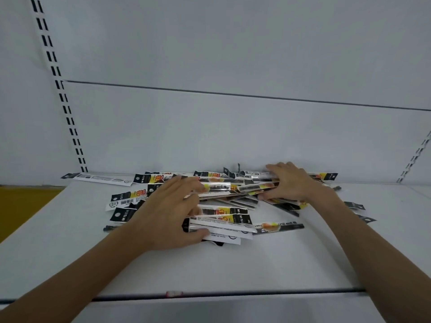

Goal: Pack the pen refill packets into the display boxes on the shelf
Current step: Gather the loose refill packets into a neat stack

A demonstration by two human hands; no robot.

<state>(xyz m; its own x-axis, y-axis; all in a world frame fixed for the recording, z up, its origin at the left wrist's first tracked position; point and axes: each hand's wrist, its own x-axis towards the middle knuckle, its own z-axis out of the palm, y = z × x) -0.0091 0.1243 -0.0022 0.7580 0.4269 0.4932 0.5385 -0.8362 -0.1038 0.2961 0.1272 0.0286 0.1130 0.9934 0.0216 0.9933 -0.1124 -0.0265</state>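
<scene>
- Heaped loosely mid-shelf, toward the back panel [233,136]: pen refill packets [224,213] on the white shelf [233,264].
- Spread wide over the heap's left side: left hand [168,210], fingertips on upper packets, thumb against a white packet's near edge.
- Gripping a raised bundle at the heap's right: right hand [291,183], fingers curled over the top, thumb beneath.
</scene>
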